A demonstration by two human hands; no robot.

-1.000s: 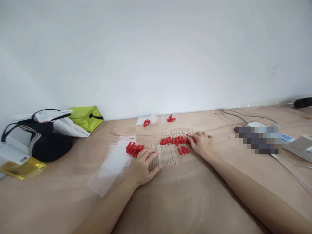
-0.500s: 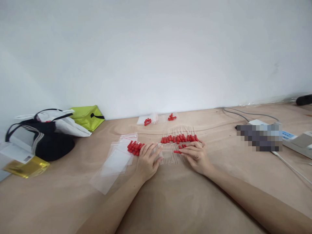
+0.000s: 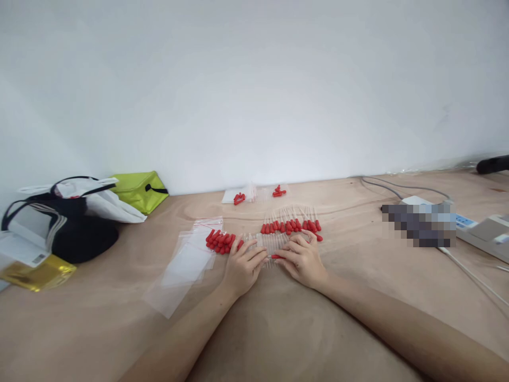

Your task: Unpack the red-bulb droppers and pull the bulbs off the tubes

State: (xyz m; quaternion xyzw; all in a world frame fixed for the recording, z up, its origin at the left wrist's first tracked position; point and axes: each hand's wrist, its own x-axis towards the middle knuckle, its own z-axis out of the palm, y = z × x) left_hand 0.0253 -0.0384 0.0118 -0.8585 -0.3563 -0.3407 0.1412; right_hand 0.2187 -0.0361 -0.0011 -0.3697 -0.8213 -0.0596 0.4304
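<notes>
Between the fingertips of my right hand [image 3: 304, 261] is a red rubber bulb [image 3: 275, 257], lying sideways. My left hand [image 3: 242, 265] is closed, its fingertips pinching a thin clear tube that meets the bulb's end; most of this tube is hidden by the fingers. Below both hands lie several loose clear tubes [image 3: 274, 243] side by side. Just beyond is a row of droppers [image 3: 292, 226], red bulbs toward me and tubes pointing away. A pile of red bulbs [image 3: 218, 242] sits left of my left hand, partly on clear plastic bags [image 3: 185, 265].
Near the wall lie small bags with red bulbs [image 3: 239, 198] and more red bulbs [image 3: 279, 191]. A black bag [image 3: 85, 236], a lime-green bag [image 3: 139, 191] and a gold packet [image 3: 43, 271] stand left. A power strip [image 3: 463, 220] with cables is right.
My right hand has moved left and slightly nearer me with the red bulb, so the two hands are closer together. Less of the tube between them shows now.
</notes>
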